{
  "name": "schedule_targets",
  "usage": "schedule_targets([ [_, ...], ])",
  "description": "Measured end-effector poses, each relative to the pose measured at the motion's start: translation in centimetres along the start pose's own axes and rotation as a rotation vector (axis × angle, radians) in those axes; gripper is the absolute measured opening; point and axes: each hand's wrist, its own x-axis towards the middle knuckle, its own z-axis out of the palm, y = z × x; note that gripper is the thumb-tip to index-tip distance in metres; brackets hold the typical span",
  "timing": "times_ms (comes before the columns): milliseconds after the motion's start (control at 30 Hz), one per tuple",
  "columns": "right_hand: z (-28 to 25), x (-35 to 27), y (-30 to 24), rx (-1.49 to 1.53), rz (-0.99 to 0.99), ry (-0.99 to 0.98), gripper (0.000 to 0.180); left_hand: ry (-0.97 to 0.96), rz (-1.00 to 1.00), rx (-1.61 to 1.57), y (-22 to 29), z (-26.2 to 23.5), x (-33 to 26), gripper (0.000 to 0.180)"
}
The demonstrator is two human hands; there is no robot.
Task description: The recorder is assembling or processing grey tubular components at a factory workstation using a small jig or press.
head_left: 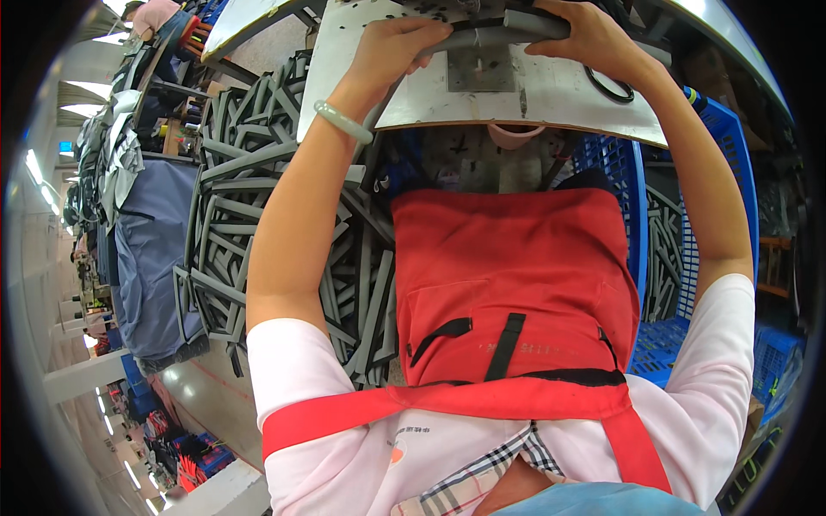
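Note:
At the top of the head view, both my hands are at a long grey padded strip (482,37) with a black edge, stretched across a white worktable (413,105). My left hand (397,47) is closed, thumb and fingers pinching the strip's left part. A pale green bangle circles that wrist. My right hand (589,41) is closed round the strip's right part, its thumb below. The strip lies over a metal plate (482,70) set in the tabletop. A black loop (609,84) rests on the table by my right wrist. The frame's top edge cuts off what is above.
A large heap of grey strips (249,185) lies at my left. At my right stands a blue plastic crate (641,215) with more grey strips inside. A pink bowl-like piece (516,135) hangs under the table edge. Another person (155,17) is far back left.

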Motion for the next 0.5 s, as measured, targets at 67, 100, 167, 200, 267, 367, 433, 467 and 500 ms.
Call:
schedule_targets([
  [67,-0.4,0.9,-0.5,0.019,0.089,-0.091,0.069,-0.01,0.004,0.012,-0.5,-0.7,0.9,0.026],
  [100,-0.7,1.3,-0.9,0.01,0.123,-0.131,0.066,-0.025,0.008,0.022,-0.8,-1.0,1.1,0.025],
  [167,0.8,1.0,1.6,0.005,0.063,0.059,0.063,0.008,0.037,-0.083,-1.8,-0.8,1.6,0.027],
  [200,1.4,0.7,3.0,0.006,-0.003,0.249,0.061,0.043,0.063,-0.182,-2.0,-0.8,1.8,0.029],
  [267,-1.7,-0.8,-0.5,0.223,0.238,0.103,0.063,0.061,0.11,-0.1,-2.2,-3.4,0.7,0.025],
  [367,3.1,-4.2,-2.2,0.012,-0.122,0.122,0.039,-0.034,0.152,0.391,-1.4,-1.3,-1.0,0.029],
  [433,6.7,-6.8,-9.4,-0.136,-0.499,0.194,0.023,-0.273,0.123,0.509,0.0,1.5,-1.7,0.031],
  [467,8.8,-7.2,-11.3,-0.157,-0.67,0.23,0.014,-0.359,0.164,0.503,0.5,3.5,-1.8,0.032],
  [500,10.3,-7.2,-12.5,-0.26,-0.677,0.289,0.011,-0.361,0.136,0.423,1.7,5.7,-2.1,0.03],
])
